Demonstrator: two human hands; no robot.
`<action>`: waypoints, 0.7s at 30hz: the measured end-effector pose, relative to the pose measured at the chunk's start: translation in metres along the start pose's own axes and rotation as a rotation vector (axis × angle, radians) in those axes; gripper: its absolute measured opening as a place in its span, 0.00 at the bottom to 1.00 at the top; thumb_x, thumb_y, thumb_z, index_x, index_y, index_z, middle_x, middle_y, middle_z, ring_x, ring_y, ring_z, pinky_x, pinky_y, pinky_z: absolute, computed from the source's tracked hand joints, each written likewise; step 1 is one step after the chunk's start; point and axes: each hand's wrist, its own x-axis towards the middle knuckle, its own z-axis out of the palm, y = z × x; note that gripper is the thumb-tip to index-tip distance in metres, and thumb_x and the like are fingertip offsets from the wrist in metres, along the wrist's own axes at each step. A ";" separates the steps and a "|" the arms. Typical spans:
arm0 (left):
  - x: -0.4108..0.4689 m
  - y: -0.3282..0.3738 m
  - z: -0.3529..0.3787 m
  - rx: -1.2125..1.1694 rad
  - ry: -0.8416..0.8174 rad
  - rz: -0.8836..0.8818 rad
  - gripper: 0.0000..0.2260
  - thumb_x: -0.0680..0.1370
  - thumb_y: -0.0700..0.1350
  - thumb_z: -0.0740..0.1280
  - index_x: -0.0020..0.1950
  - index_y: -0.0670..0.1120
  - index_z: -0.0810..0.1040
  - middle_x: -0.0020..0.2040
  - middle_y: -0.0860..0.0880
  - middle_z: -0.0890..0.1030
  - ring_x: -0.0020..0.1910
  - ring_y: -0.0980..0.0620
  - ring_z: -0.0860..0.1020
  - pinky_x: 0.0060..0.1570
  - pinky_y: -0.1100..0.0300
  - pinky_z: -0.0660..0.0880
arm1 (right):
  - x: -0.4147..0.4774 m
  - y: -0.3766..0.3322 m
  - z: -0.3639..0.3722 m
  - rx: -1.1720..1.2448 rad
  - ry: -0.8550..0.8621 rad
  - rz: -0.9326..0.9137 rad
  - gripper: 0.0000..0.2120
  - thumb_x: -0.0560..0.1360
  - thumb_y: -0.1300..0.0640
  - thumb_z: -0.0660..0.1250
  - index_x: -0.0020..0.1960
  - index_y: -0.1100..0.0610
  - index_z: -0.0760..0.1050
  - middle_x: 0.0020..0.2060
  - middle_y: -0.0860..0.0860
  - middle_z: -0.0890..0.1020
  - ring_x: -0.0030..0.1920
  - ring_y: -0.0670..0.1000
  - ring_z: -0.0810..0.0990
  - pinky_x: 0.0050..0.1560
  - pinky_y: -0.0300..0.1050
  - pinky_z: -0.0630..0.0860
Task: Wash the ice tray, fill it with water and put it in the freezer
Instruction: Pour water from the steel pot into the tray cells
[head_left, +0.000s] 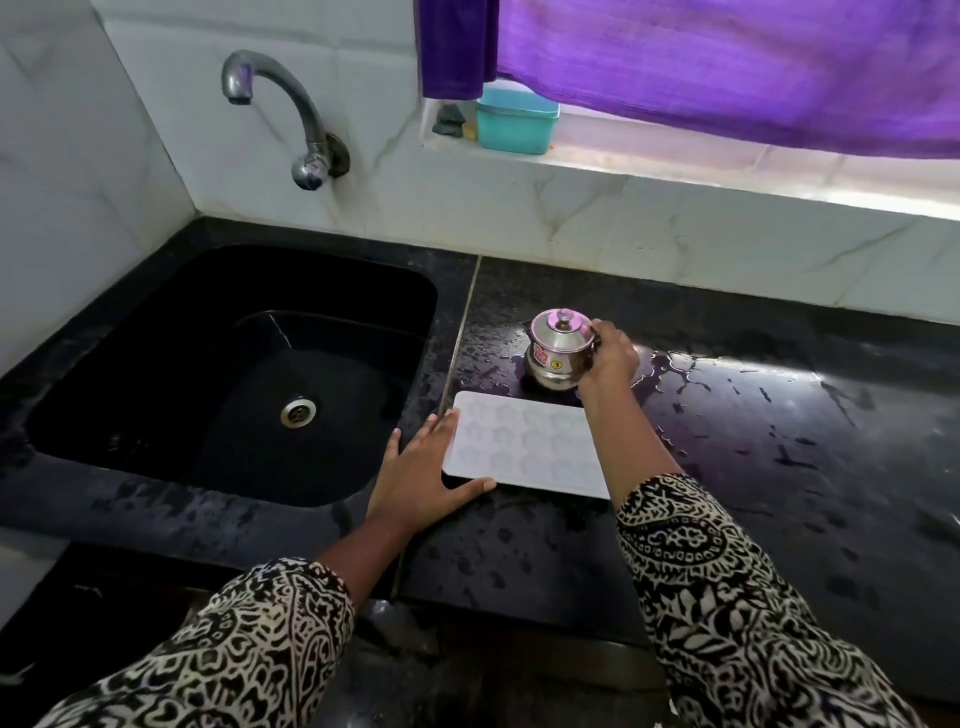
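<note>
White flat ice tray (524, 447) w/ shaped cells, centre frame, both hands by it.
I see it lying flat on the wet black stone counter (779, 441), just right of the black sink (156, 364). L hand (421, 467) is spread out, fingers straight along the tray's left edge, thumb at its near edge, touching but not gripping. R hand (613, 358) is curled round the right side of a small lidded steel pot (558, 348) standing just behind the tray. Can't tell if the cells hold water.

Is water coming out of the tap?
No, the tap is off. No stream of water falls from its spout into the black sink below it.
</note>
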 end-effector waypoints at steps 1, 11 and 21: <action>0.000 0.000 0.000 -0.003 0.001 -0.001 0.47 0.68 0.76 0.53 0.80 0.54 0.47 0.79 0.57 0.55 0.78 0.59 0.50 0.76 0.47 0.43 | 0.002 0.004 0.001 0.003 0.003 0.005 0.14 0.71 0.67 0.68 0.31 0.57 0.67 0.30 0.51 0.72 0.32 0.49 0.70 0.33 0.39 0.69; 0.001 0.000 0.000 0.001 0.000 0.000 0.47 0.67 0.77 0.52 0.80 0.54 0.47 0.79 0.57 0.55 0.78 0.60 0.49 0.76 0.47 0.43 | 0.020 0.025 0.003 0.051 0.013 -0.054 0.17 0.72 0.66 0.68 0.29 0.56 0.65 0.22 0.46 0.72 0.28 0.46 0.69 0.29 0.37 0.69; -0.001 0.002 -0.002 -0.011 0.011 0.006 0.48 0.66 0.77 0.51 0.80 0.54 0.49 0.79 0.58 0.56 0.77 0.60 0.50 0.76 0.48 0.43 | 0.018 0.026 -0.002 -0.271 -0.042 -0.140 0.16 0.74 0.60 0.68 0.31 0.55 0.66 0.27 0.49 0.71 0.30 0.45 0.66 0.33 0.38 0.66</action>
